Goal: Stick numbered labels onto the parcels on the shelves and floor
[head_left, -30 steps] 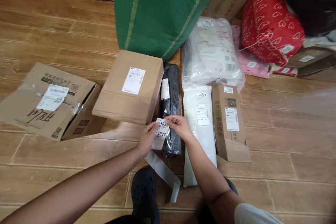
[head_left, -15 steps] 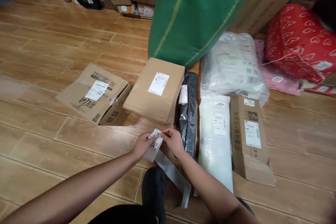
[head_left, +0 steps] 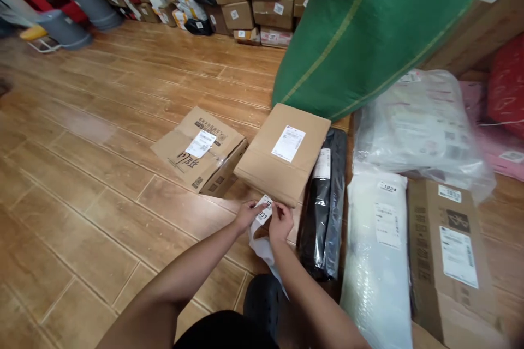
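Between my two hands is a strip of printed number labels (head_left: 262,215), its pale backing trailing down toward my shoe. My left hand (head_left: 248,215) pinches the strip's left edge. With fingertips closed at the upper right edge of the same strip, my right hand (head_left: 280,221) grips it too. Just beyond my hands lies a flat brown cardboard box (head_left: 282,152) bearing a white shipping label. Left of it rests another carton (head_left: 202,150) with dark print and handwriting. A black plastic-wrapped parcel (head_left: 323,207) lies right of my right hand.
A large green sack (head_left: 376,27) stands behind the boxes. To the right are a white bubble-wrapped parcel (head_left: 379,256), a long brown carton (head_left: 450,251) and a clear plastic bag (head_left: 421,125). Stacked parcels (head_left: 237,13) line the back; grey bins (head_left: 63,27) stand far left.
The view has swung left, so the floor items appear farther right. My hands still hold the label strip, and its trailing backing has bent and curled.
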`<state>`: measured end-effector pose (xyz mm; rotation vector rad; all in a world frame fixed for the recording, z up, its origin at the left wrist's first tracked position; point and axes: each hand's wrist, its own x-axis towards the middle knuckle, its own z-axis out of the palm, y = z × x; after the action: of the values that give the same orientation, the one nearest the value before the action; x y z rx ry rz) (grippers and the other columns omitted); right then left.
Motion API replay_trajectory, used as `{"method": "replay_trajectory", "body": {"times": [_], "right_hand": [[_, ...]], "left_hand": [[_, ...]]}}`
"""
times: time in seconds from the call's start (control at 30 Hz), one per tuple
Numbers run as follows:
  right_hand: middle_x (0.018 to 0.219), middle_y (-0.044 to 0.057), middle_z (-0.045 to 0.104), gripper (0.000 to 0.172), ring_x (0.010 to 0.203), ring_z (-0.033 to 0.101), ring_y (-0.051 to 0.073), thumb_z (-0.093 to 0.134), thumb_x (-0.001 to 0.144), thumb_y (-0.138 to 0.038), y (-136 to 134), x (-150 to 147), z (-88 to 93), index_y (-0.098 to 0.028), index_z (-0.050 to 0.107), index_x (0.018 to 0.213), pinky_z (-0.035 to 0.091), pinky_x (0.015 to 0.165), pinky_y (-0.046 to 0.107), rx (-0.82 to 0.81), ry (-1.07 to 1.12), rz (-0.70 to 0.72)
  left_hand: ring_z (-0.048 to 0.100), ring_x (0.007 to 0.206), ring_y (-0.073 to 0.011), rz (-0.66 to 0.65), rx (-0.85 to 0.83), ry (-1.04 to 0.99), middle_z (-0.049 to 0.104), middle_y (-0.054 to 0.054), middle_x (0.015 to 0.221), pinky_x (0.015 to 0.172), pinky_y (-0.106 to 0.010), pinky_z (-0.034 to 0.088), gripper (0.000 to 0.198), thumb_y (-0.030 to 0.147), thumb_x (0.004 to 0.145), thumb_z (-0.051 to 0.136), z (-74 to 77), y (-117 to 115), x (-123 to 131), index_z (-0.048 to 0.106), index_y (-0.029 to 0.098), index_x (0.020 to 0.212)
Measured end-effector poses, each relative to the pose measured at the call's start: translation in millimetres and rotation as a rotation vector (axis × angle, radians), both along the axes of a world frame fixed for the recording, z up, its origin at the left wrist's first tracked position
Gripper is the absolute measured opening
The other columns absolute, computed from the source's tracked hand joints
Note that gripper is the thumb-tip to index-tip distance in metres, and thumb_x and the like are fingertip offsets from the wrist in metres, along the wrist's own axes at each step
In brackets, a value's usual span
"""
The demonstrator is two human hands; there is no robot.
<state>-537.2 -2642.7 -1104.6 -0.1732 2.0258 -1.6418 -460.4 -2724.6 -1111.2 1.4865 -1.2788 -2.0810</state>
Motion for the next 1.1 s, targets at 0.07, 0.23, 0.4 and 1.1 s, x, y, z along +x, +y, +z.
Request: {"method": "replay_trajectory", "body": {"times": [0.07,0.23,0.4,1.1], "right_hand": [[0.099,0.014,0.064,0.044,0.084,0.058,0.020,0.063,0.079,-0.055,-5.5,4.8,-0.8,-0.014,0.070,0.092,0.051,0.081,0.034,0.020,0.031,-0.069],[0.081,0.007,0.060,0.045,0.072,0.051,0.018,0.065,0.076,-0.059,-20.7,14.2,-13.2,-0.016,0.069,0.090,0.049,0.075,0.035,0.053,0.008,-0.229],[0.080,0.008,0.064,0.044,0.076,0.059,0.022,0.067,0.072,-0.059,-31.6,20.5,-31.4,-0.020,0.060,0.091,0.052,0.072,0.040,0.021,-0.077,-0.321],[0.131,0.012,0.064,0.051,0.118,0.062,0.022,0.066,0.085,-0.047,0.7,15.2,20.6,-0.018,0.061,0.126,0.048,0.104,0.036,-0.250,-0.284,0.430]], "left_hand": [[0.054,0.054,-0.0126,-0.024,0.002,-0.018,0.065,-0.004,0.061,0.054,-0.025,0.039,0.057,0.062,0.048,0.086,-5.6,-8.1,5.4,0.059,0.014,0.063],[0.047,0.049,-0.0099,-0.085,-0.014,-0.079,0.060,0.000,0.054,0.048,-0.023,0.031,0.056,0.057,0.041,0.090,-13.6,-22.0,29.6,0.056,0.014,0.055],[0.046,0.047,-0.0105,-0.055,-0.025,-0.128,0.058,0.000,0.051,0.048,-0.023,0.030,0.053,0.056,0.041,0.090,-10.8,-30.6,60.0,0.058,0.015,0.053],[0.063,0.072,-0.0150,0.345,0.151,0.182,0.074,-0.008,0.086,0.067,-0.026,0.047,0.055,0.058,0.061,0.083,35.1,-13.2,24.9,0.072,0.013,0.089]]}}
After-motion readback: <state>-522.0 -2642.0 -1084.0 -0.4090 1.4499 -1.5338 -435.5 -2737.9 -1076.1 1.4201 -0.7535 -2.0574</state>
